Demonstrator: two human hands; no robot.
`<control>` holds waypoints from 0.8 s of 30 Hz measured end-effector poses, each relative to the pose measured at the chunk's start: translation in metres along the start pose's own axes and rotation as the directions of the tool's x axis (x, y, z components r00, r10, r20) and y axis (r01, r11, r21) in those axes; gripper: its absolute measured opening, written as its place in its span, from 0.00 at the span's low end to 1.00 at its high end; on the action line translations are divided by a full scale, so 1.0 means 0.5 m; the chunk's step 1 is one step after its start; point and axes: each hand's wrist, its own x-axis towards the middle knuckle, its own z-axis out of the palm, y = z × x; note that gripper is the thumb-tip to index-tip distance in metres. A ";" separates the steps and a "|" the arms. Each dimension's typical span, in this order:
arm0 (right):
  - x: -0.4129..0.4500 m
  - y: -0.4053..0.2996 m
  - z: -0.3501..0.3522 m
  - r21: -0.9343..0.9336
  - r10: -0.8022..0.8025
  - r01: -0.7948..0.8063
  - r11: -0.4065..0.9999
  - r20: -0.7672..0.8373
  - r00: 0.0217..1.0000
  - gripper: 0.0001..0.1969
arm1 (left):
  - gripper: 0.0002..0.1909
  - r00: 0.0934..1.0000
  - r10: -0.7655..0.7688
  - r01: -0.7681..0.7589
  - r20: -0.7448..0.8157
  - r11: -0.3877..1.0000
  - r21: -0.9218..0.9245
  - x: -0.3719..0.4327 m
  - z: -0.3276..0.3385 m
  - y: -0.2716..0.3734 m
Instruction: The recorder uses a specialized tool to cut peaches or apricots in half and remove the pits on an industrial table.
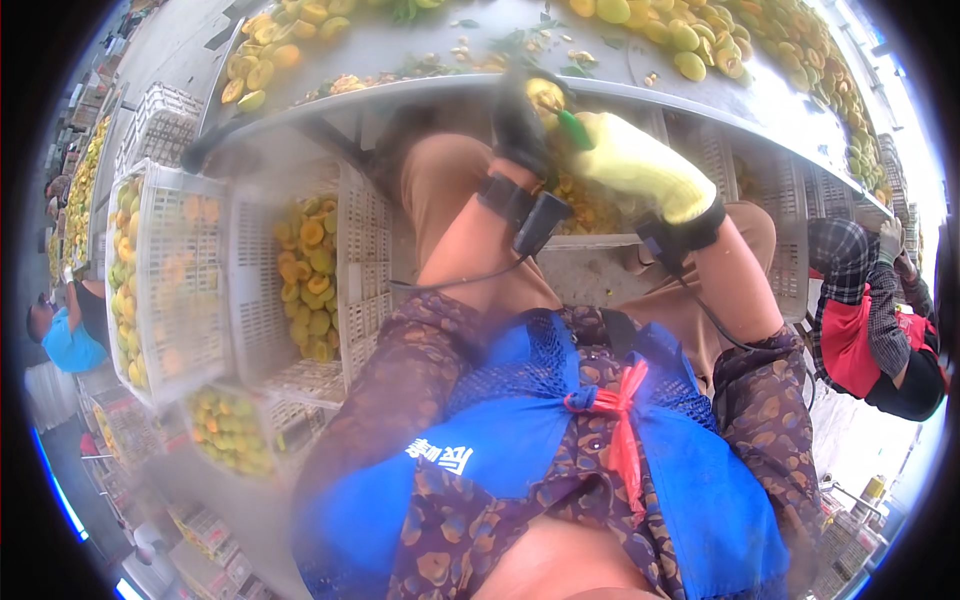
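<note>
My left hand point(519, 129), in a black glove, holds a yellow stone fruit point(545, 95) just over the near edge of a metal table point(390, 49). A pale yellow knit glove covers my right hand point(634, 161), which grips the green handle point(574, 130) of a small pitting tool or knife. The tool's thin tip meets the fruit; how deep it goes is hidden. Below both hands, between my knees, stands a crate point(592, 241) with cut fruit halves point(589, 206) in it.
Fruit halves point(259, 71) lie at the table's left, and a larger heap point(697, 45) at its right. Pits and leaves point(525, 45) are scattered between. Plastic crates of fruit point(184, 285) stand at my left. Co-workers sit at right point(870, 322) and far left point(75, 337).
</note>
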 end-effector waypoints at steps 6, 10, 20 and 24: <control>-0.013 -0.033 -0.040 -0.060 0.216 -0.208 0.976 0.181 0.959 0.16 | 0.16 0.914 -0.037 0.005 0.404 0.997 0.080 0.029 -0.056 -0.027; -0.020 -0.045 -0.033 0.079 0.249 -0.256 0.963 0.085 0.965 0.18 | 0.18 0.995 0.036 -0.046 0.096 0.994 0.101 0.007 0.004 -0.009; 0.000 -0.074 -0.022 -0.112 0.367 -0.352 0.929 0.168 0.915 0.15 | 0.13 0.966 -0.248 0.247 0.067 0.969 0.024 0.006 -0.049 -0.063; -0.014 -0.001 -0.015 0.040 0.107 -0.110 0.993 0.064 0.992 0.16 | 0.11 0.996 0.093 -0.087 0.002 0.927 0.365 -0.002 0.033 0.001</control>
